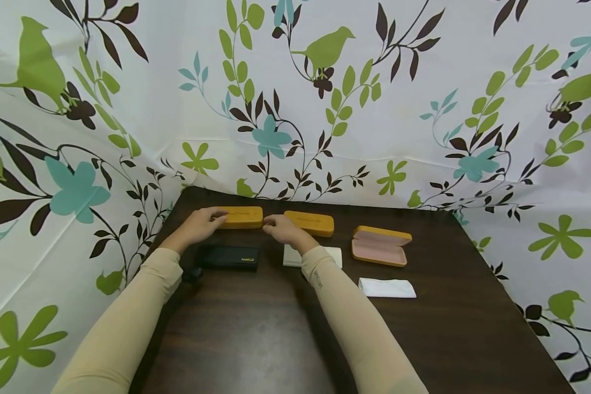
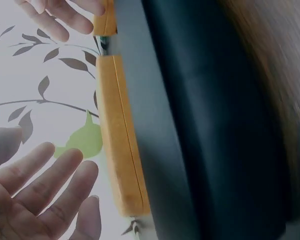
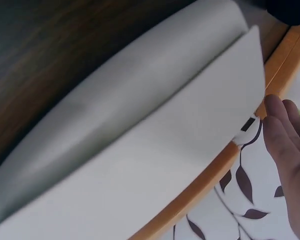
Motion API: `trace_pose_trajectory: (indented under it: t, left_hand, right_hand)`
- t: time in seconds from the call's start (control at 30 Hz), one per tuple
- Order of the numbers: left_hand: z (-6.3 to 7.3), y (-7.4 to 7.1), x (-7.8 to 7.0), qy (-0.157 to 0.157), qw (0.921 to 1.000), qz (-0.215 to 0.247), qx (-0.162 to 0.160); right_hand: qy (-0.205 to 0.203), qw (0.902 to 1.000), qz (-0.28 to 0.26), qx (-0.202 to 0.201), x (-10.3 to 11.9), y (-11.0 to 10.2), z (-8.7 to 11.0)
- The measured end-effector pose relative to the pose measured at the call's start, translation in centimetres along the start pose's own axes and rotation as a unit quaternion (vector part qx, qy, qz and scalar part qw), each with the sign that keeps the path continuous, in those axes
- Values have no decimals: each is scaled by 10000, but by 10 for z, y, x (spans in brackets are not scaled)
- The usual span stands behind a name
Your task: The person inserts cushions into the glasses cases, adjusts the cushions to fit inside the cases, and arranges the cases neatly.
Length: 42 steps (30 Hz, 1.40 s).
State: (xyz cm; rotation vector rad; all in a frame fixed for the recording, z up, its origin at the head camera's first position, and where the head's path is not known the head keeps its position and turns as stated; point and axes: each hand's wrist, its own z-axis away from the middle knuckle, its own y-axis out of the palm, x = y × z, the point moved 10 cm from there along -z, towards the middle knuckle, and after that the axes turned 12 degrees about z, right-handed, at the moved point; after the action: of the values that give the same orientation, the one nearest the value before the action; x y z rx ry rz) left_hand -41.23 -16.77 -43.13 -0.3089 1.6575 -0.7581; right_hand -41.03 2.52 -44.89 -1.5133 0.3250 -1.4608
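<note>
Near the back edge of the table lies a closed yellow glasses case [image 1: 241, 217] with its long side facing me. My left hand [image 1: 200, 224] is at its left end, and my right hand [image 1: 282, 227] is beside its right end. In the left wrist view, the left hand's fingers [image 2: 65, 200] are loosely extended, with a gap between them and the yellow case [image 2: 117, 135]. The right wrist view has the right hand [image 3: 290, 150] with nearly straight fingers. Neither hand holds anything. Whether the right fingertips touch the case, I cannot tell.
A second yellow case [image 1: 312, 223] lies right of the right hand. A black case [image 1: 231, 257] and a white case [image 1: 334, 256] lie nearer me, the white one partly behind my forearm. Further right are an open yellow case with pink lining [image 1: 378, 251] and a folded white cloth [image 1: 387, 288].
</note>
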Motion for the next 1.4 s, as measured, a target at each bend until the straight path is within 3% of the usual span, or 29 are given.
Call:
trace_pose_trajectory:
  t: [0.4,0.63,0.9,1.1,1.27,1.4]
  left_hand:
    - [-13,27,-27,245,9992,188,265]
    - [-18,42,-35,196,9981,376,450]
    - [-26,60,-50,338,9975,272,555]
    - [-22,70,-56,358,9942,586,826]
    - [-23,86,-60,253,9879,984,1173]
    - [-19,99,-69,155,9812,1348,1370]
  right_hand:
    - [259,9996,-31,-112,-30,-19,21]
    - [327,9991,-185,-214,-41,-25,29]
    - [404,9983,-320,-271,-59,-35,41]
    - [525,9966,-600,-184,-68,-40,45]
    - [686,9931,-939,-129,-80,-44,54]
    - [857,9920,-912,-179,-95,-47,62]
